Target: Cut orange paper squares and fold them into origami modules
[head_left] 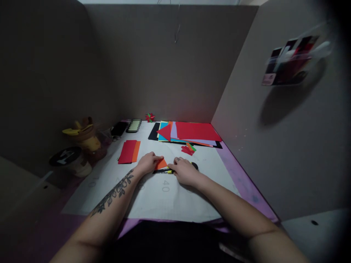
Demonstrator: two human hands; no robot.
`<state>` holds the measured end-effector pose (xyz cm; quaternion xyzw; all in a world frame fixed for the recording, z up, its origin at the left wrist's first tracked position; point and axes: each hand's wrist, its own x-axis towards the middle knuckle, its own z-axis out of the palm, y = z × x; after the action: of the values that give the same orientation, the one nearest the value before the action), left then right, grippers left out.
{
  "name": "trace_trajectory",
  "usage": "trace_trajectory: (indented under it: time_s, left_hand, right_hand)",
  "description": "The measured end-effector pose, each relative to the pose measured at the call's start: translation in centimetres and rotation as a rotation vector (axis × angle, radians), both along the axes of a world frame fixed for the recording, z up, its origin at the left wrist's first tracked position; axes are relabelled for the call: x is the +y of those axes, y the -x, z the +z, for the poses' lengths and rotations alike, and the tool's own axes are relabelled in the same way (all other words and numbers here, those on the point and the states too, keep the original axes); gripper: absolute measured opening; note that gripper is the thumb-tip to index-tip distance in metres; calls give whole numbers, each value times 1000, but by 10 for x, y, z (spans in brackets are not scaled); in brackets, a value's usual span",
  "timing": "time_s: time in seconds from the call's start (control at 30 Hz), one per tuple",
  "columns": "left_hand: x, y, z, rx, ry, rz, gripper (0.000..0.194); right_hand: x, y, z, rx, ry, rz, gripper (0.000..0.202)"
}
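Left hand: from where I stand, the left hand has its fingers on a small piece of orange paper; I cannot tell whether they pinch it or only press it down.
Right hand: the right hand is bent low over a black-and-yellow tool, its fingertips close to the paper's right corner; the palm hides whether it grips anything.
Orange paper: between the two hands, just above the tool's dark front end.
Tool: partly under the right hand, a rounded black end showing past the knuckles.
Left of the grip: a stack of red and orange strips, near the left hand; farther out, a lidded tub and a pot with yellow things in it.
Beyond the right hand: small red, green and orange scraps, and behind them a fanned pile of coloured sheets, red on top.
Farthest from the grip: a red-and-green paper star near the back wall.
Under it all: a white sheet marked with faint numbers, 40 just below the hands.
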<state>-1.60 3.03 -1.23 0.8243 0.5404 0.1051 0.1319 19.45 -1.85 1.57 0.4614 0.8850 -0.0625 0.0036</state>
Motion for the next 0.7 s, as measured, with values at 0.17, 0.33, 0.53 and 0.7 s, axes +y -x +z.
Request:
trace_trajectory:
  time_s: [0.17,0.33,0.53,0.7]
  left_hand:
    - [-2,0,2,3,20,9,37]
    - [-8,-2,3,-13,-12,49,38]
    - [-10,1,0,11,-121,225,37]
    - [-5,6,3,-41,-56,223,31]
  right_hand:
    - [13,-33,9,179,105,52,39]
    - [48,-112,5,260,-92,-554,41]
    - [66,-169,-20,-15,63,-846,38]
    - [61,-141,-16,-2,-45,-829,40]
